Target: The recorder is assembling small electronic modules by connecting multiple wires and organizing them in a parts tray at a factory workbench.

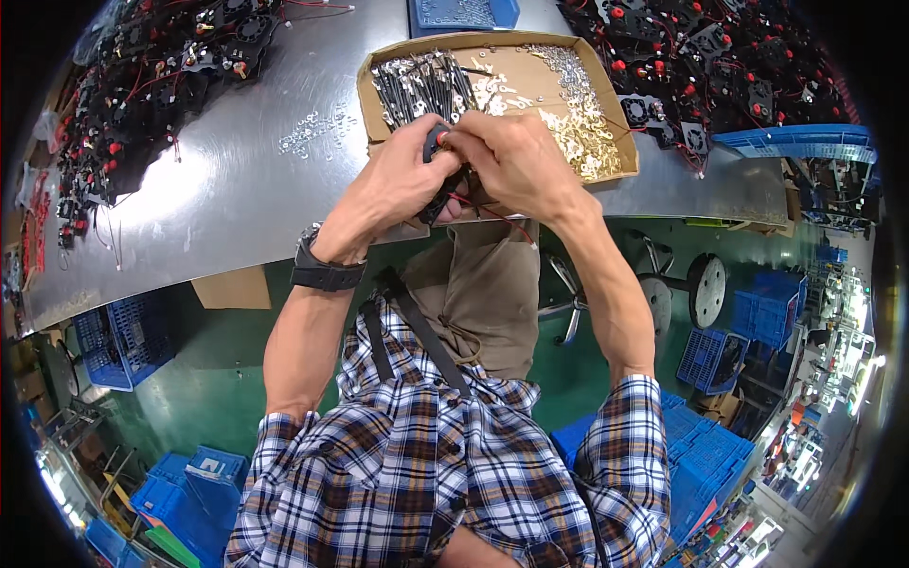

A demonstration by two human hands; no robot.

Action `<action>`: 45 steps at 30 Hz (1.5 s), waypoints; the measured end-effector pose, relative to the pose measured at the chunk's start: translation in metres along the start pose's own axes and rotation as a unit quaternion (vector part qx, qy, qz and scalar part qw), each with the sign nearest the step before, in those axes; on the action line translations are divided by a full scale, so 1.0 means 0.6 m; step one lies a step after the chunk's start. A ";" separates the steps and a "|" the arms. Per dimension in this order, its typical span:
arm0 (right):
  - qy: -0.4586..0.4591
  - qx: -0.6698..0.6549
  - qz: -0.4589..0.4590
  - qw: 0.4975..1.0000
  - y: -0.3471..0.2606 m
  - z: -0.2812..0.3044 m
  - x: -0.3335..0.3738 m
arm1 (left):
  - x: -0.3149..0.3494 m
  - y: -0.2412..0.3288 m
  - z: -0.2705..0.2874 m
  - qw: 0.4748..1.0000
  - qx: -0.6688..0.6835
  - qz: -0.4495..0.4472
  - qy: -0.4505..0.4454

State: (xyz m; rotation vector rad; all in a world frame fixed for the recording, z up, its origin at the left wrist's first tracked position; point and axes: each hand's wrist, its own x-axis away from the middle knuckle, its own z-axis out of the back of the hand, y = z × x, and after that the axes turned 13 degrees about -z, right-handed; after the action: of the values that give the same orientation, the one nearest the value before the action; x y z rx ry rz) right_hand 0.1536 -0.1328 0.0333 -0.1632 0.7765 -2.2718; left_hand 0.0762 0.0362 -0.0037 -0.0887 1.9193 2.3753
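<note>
My left hand [398, 180] is closed round a black part [435, 142] with a red knob [442, 139], at the front edge of a shallow cardboard tray [620, 142]. From the other side my right hand [521, 163] pinches at the red knob, its fingers curled. Thin red and black wires with a white plug [533, 245] hang below the right hand. Most of the black part is hidden by my fingers. Just beyond my hands, the tray holds a bundle of black cable pieces [421, 83], silver metal pieces [568, 76] and brass-coloured terminals [592, 142].
Piles of black assemblies with fans, red knobs and wires lie at left [123, 114] and right [701, 57] on the metal table [237, 189]. Loose small hardware [317, 131] lies left of the tray. A blue bin [464, 13] stands behind it. Blue crates [715, 360] and a wheeled stool base [705, 289] are below.
</note>
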 end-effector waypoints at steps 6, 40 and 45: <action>0.005 -0.046 -0.005 0.999 0.011 0.008 -0.007 | 0.003 0.027 0.002 0.987 0.134 0.085 -0.016; 0.045 -0.024 -0.058 0.997 -0.016 -0.028 0.001 | 0.005 -0.006 0.006 0.998 0.039 0.044 -0.016; 0.041 -0.060 -0.075 0.995 -0.009 -0.023 0.000 | 0.004 0.009 0.001 0.997 0.051 0.055 -0.026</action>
State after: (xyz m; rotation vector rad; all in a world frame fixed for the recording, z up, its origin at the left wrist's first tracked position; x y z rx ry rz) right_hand 0.1459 -0.1231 0.0250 -0.1908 0.9742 -2.3852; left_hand 0.0736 0.0360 0.0013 0.0883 2.0676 2.3158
